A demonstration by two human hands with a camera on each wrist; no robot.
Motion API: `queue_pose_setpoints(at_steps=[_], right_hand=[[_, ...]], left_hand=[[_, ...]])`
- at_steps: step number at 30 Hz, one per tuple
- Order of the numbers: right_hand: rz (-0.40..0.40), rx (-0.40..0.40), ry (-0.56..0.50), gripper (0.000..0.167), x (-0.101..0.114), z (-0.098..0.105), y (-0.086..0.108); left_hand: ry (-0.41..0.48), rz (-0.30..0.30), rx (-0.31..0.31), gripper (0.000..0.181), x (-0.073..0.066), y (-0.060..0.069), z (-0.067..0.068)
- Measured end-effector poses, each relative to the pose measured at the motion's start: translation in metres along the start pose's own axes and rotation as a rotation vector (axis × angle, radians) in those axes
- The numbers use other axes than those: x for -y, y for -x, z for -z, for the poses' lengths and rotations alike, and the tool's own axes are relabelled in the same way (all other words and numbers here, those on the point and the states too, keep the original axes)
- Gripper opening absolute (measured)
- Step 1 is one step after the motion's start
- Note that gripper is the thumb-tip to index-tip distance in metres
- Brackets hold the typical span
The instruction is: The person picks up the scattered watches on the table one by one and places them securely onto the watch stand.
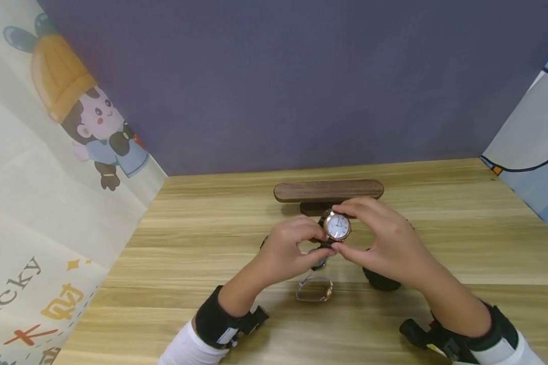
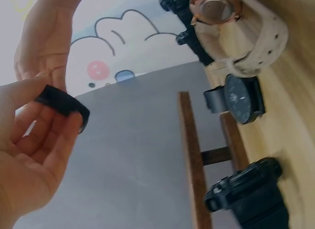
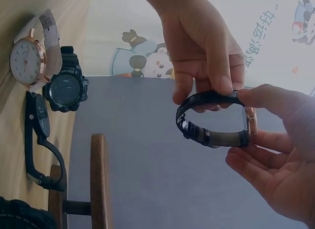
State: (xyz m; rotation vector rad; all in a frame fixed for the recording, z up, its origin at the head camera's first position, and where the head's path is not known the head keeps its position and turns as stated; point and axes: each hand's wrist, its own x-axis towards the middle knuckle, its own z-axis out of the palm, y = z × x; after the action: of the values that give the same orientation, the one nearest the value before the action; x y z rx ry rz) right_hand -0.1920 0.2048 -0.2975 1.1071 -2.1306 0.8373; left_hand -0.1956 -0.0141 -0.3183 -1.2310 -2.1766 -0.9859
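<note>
Both hands hold one watch [image 1: 337, 226] with a white dial, rose-gold case and dark strap, raised in front of a wooden bar stand [image 1: 329, 190]. My left hand [image 1: 286, 249] pinches the strap between thumb and fingers. On the other side, my right hand [image 1: 383, 243] grips the case edge, thumb below and fingers above. In the right wrist view the strap [image 3: 206, 97] forms a closed loop, the case [image 3: 251, 124] at its right end. The left wrist view shows the left hand [image 2: 39, 150] on the dark strap [image 2: 61, 102], the dial hidden.
A white-strapped watch [image 1: 314, 290] lies nearest me on the wooden table [image 1: 164, 304]. Beyond it, partly hidden, is a black watch with a dark dial [image 3: 43, 115]. A chunky black watch [image 3: 66, 88] and another dark one [image 3: 24, 214] flank them. A dark panel [image 1: 301, 91] stands behind.
</note>
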Motion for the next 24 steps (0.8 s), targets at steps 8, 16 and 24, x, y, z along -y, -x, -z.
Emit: queue_pose_setpoints(at_steps=[8, 16, 24], right_hand=[[0.045, 0.012, 0.016, 0.060, -0.0016, 0.0048, 0.0002], [0.096, 0.026, -0.051, 0.056, 0.0005, 0.0000, 0.0015], [0.113, 0.035, -0.083, 0.052, 0.0027, -0.0022, -0.0014]], left_hand=[[-0.129, 0.015, -0.035, 0.072, -0.0037, -0.0023, 0.0097], [-0.139, -0.027, 0.009, 0.082, -0.0040, -0.0017, 0.0071], [-0.099, -0.033, -0.042, 0.064, -0.0026, -0.0015, 0.0086]])
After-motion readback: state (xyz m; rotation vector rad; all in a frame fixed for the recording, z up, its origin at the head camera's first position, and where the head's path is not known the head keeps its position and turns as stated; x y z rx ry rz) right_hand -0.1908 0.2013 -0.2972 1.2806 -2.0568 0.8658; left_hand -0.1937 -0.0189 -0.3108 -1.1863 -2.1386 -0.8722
